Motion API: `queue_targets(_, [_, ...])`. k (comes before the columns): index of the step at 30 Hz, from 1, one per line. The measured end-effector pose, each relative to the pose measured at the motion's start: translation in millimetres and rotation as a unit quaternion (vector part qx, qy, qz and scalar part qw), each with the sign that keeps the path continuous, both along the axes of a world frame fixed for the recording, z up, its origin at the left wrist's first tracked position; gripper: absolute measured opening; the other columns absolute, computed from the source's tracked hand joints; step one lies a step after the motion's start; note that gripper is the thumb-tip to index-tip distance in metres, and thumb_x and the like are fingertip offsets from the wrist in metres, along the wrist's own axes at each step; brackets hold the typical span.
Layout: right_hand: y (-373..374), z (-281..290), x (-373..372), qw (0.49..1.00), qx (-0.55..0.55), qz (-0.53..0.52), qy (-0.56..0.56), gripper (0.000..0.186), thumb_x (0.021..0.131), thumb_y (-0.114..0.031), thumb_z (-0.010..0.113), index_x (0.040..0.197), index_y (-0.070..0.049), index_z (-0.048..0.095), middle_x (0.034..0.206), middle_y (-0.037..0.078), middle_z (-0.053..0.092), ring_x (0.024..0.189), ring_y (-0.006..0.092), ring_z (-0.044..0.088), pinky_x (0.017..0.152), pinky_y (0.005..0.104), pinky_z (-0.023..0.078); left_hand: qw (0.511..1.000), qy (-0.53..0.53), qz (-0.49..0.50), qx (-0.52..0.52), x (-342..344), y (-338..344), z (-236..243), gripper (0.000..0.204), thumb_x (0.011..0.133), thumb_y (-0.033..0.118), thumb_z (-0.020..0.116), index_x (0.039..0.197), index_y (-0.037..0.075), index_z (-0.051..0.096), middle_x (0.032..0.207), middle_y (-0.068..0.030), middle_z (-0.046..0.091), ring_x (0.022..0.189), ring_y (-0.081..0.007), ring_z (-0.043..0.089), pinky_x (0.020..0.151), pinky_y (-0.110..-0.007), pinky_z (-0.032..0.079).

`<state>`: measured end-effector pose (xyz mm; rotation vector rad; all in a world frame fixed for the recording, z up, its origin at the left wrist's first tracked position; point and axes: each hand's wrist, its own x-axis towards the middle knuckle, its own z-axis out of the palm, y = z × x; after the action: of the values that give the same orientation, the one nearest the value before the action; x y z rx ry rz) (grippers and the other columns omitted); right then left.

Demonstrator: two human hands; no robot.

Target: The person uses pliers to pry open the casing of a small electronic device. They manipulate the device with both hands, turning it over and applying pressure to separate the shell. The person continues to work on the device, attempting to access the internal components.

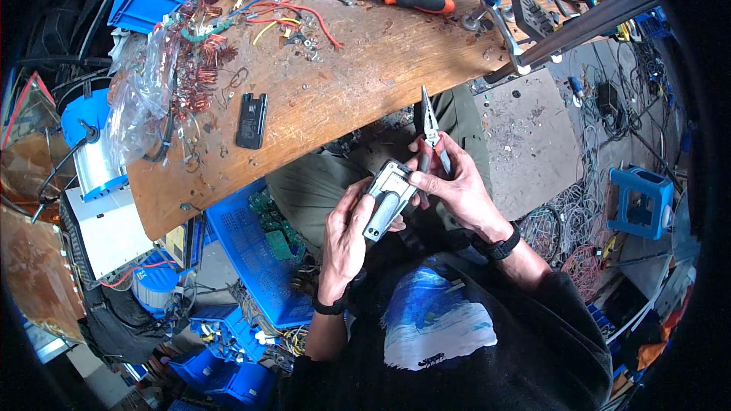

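Note:
My left hand (346, 236) is closed around a small grey-and-black handheld device (389, 202), held tilted over my lap. A raised rounded piece runs along the face turned up. My right hand (457, 183) grips needle-nose pliers (431, 133) with red handles, their slim jaws pointing away from me and slightly parted. The right thumb reaches the device's upper right edge, so both hands are at it. On the table (320, 99), to the left and beyond the device, lies a flat black rectangular piece (251, 120) with two prongs at its far end.
At the table's back lies an orange-and-black screwdriver (419, 1) near red and yellow wires (304, 14). Copper coils (199, 76) and clear plastic bags (145, 110) crowd its left side. A blue crate (259, 259) with green circuit boards stands below; tangled cables (560, 221) cover the floor at right.

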<state>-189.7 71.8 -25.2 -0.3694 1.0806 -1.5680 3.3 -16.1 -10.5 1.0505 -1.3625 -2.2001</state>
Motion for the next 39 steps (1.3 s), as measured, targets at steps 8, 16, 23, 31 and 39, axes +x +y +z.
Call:
queue_targets(8, [-0.9,-3.5,0.9,1.000,0.005,-0.002,-0.028,0.041,0.093,-0.012,0.077,0.124,-0.005,0.052,0.096,0.000,0.062,0.074,0.0106,0.065,0.059,0.0251,0.053,0.999,0.001,-0.015,0.031,0.4,-2.6,-0.3,0.049,0.111,0.032,0.044,0.142,-0.005,0.046,0.112,-0.0200,0.070,0.089,-0.0252,0.075,0.078,-0.039,0.065])
queue_targets(16, [-1.9,-2.1,0.3,0.996,0.014,-0.006,-0.082,0.041,0.095,-0.014,0.075,0.127,-0.005,0.051,0.096,0.001,0.063,0.068,0.0140,0.066,0.054,0.0250,0.051,0.994,0.059,0.004,0.091,6.4,-1.2,-7.1,0.065,0.110,0.046,0.026,0.146,-0.007,0.040,0.117,-0.0233,0.069,0.094,-0.0306,0.074,0.083,-0.046,0.064])
queue_targets(23, [-0.7,-9.8,0.2,0.994,0.017,-0.012,-0.106,0.041,0.095,-0.013,0.074,0.128,-0.005,0.051,0.095,0.002,0.063,0.068,0.0144,0.067,0.054,0.0259,0.051,0.995,0.047,0.000,0.090,3.7,-1.5,-2.0,0.064,0.110,0.042,0.025,0.146,-0.008,0.042,0.118,-0.0219,0.069,0.096,-0.0302,0.074,0.086,-0.046,0.063])
queue_targets(31, [-0.5,-7.8,1.1,0.994,0.021,-0.015,-0.111,0.041,0.095,-0.012,0.074,0.129,-0.006,0.051,0.095,0.002,0.064,0.069,0.0149,0.067,0.055,0.0259,0.052,0.998,0.009,0.003,0.063,3.7,-0.7,-3.1,0.064,0.108,0.047,0.026,0.144,-0.002,0.042,0.114,-0.0237,0.071,0.092,-0.0350,0.074,0.083,-0.052,0.063])
queue_targets(39, [2.4,-8.2,0.5,0.994,-0.005,-0.002,-0.112,0.045,0.095,-0.008,0.073,0.133,-0.006,0.049,0.103,0.003,0.066,0.074,0.0161,0.069,0.060,0.0265,0.053,0.999,0.013,0.021,0.025,4.2,-1.4,-6.2,0.060,0.109,0.046,0.028,0.145,0.000,0.043,0.122,-0.0215,0.068,0.098,-0.0333,0.073,0.086,-0.050,0.062])
